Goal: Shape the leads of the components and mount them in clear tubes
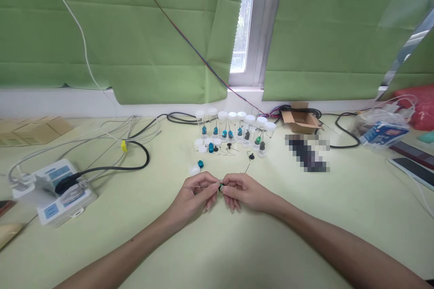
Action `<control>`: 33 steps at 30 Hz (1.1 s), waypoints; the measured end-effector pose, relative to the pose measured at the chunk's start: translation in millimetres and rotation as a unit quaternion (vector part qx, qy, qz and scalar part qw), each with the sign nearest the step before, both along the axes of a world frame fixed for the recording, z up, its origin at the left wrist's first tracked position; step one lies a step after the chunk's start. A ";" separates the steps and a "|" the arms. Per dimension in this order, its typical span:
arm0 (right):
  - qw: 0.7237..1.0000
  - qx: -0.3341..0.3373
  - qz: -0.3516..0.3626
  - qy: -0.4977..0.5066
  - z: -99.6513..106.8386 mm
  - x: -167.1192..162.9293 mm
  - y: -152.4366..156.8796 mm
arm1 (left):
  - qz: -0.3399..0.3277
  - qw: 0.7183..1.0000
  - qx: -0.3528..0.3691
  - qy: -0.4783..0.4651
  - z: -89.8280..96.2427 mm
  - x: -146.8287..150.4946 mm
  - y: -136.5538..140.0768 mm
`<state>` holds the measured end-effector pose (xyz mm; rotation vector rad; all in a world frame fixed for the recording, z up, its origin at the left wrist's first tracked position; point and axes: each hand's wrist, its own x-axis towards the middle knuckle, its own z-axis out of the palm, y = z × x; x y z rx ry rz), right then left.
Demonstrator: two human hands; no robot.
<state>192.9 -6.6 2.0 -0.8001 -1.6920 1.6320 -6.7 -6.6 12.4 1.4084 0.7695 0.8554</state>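
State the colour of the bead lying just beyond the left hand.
The bead is teal blue, seen in the head view.

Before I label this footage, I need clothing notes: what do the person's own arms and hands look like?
The bare left forearm and bare right forearm show no sleeve, watch or bracelet. The ungloved left hand and ungloved right hand are plain; a small spot marks the left forearm.

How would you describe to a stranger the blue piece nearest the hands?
On the pale table, find the row of white-topped items. Between it and the left hand sits a small shiny blue piece. It lies nearer that hand than any other blue one.
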 end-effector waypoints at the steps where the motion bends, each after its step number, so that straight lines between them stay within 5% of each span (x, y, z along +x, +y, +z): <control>1: 1.000 -0.001 -0.004 -0.002 0.5 -0.3 0.1 | 0.001 1.000 0.000 -0.001 0.0 0.0 0.3; 9: 0.998 0.005 -0.055 -0.016 -3.8 -4.3 -3.5 | 0.040 0.999 -0.005 0.017 -1.9 0.6 0.8; 14: 0.984 0.100 -0.129 -0.064 -6.8 -4.4 -6.0 | 0.094 0.994 0.010 0.062 -1.2 3.9 -2.2; 22: 0.939 0.241 -0.210 -0.125 -4.9 -0.4 -5.5 | 0.087 0.976 0.073 0.186 -4.3 3.7 -4.5; 33: 0.926 0.279 -0.219 -0.130 -2.9 0.7 -5.9 | 0.056 0.979 0.049 0.190 -8.3 3.5 -1.0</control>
